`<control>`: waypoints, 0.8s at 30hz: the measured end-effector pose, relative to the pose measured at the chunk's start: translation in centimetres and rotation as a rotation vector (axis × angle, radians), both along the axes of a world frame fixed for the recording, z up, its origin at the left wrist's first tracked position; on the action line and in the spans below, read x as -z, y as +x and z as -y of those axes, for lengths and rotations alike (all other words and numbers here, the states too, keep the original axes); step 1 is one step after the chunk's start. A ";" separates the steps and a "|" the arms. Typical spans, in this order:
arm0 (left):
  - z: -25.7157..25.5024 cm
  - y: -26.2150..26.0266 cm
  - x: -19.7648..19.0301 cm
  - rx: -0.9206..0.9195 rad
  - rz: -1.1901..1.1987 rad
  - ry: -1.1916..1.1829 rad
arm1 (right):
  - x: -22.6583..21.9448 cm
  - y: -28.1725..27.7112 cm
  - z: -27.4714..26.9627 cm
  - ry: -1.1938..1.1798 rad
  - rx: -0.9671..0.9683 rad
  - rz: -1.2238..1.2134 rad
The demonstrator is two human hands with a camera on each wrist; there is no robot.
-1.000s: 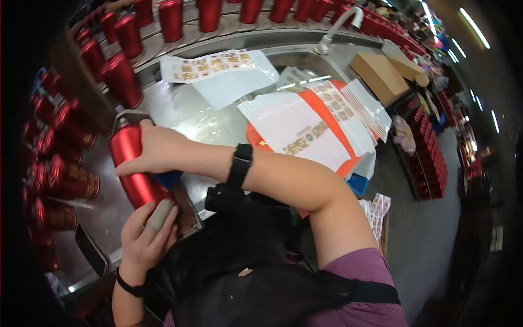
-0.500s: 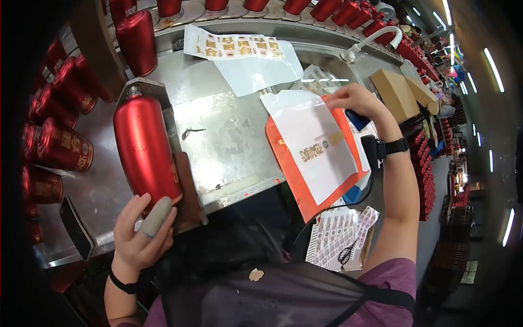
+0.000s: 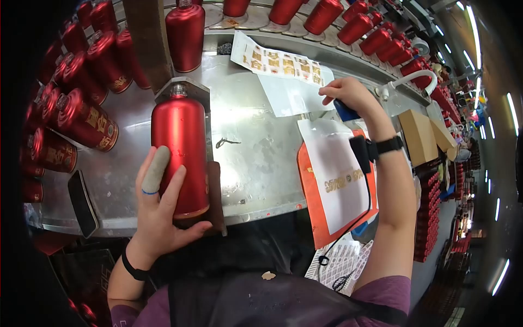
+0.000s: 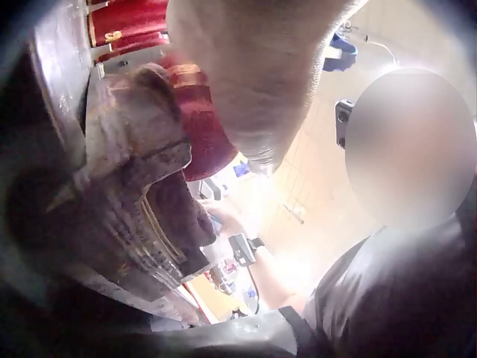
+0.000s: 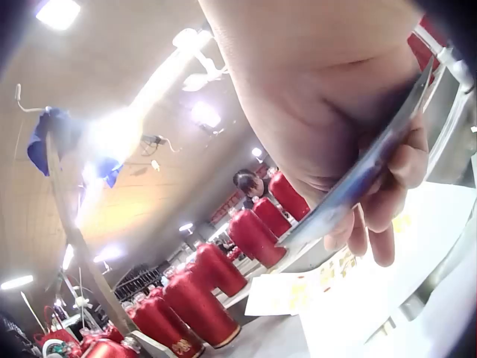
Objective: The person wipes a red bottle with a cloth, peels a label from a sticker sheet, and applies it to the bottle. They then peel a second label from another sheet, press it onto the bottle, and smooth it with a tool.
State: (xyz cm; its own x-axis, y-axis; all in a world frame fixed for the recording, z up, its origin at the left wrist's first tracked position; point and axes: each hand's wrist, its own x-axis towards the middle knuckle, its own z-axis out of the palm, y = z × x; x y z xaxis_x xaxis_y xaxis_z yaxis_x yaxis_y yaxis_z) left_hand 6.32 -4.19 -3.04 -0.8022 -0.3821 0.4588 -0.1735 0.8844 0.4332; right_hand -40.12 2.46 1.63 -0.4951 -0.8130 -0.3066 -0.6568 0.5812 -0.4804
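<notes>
A glossy red bottle lies in a cradle, its neck pointing away at a notched metal bracket. My left hand rests on its lower side, fingers extended along the red surface and thumb spread beside the base. One finger wears a grey finger cot. In my right hand is a thin flat blue card, which slants out from under the palm in the right wrist view. That hand hovers at the right end of a decal sheet with gold characters.
A white sheet with gold lettering lies on an orange sheet at the table's front edge. A phone lies at left beside several red bottles. Behind are more bottles, a white faucet and a cardboard box.
My right hand has left the bottle, swung right over the sheets, then moved toward the decal sheet with the blue card. My left hand has slid from the base farther up the bottle.
</notes>
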 end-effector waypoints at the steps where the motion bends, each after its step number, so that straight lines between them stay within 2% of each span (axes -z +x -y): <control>1: -0.2 -0.1 0.4 -0.066 -0.003 0.101 | 0.6 -0.9 1.2 0.039 0.012 -0.035; 4: -0.5 0.5 2.0 -0.085 0.023 0.126 | 3.5 -5.7 3.1 0.090 0.047 -0.192; 6: -0.4 0.5 2.6 -0.114 0.014 0.156 | 5.2 -8.4 2.6 0.125 0.081 -0.206; 8: -0.2 0.7 3.1 -0.101 -0.033 0.237 | 5.0 -8.4 1.6 0.155 0.155 -0.135; 9: -0.3 1.0 3.5 -0.095 -0.029 0.247 | 4.9 -8.3 0.8 0.165 0.160 -0.133; 11: -0.4 1.8 4.3 -0.125 0.001 0.432 | 4.3 -8.8 -1.3 0.140 0.172 -0.021; 13: -0.3 1.8 4.3 -0.113 0.005 0.458 | 3.1 -8.8 -3.4 0.220 0.142 -0.022; 16: -0.1 2.1 4.0 -0.110 0.029 0.444 | 0.3 -8.0 -8.1 0.246 0.274 0.191; 19: -0.2 2.6 5.1 -0.163 0.010 0.427 | -1.0 -10.2 -15.2 0.247 0.422 0.108; 22: -0.1 2.5 6.0 -0.160 -0.044 0.420 | -0.5 -12.5 -22.5 0.292 0.406 -0.023; 24: -0.3 2.1 5.9 -0.189 -0.089 0.460 | -0.1 -12.3 -24.8 0.275 0.386 -0.099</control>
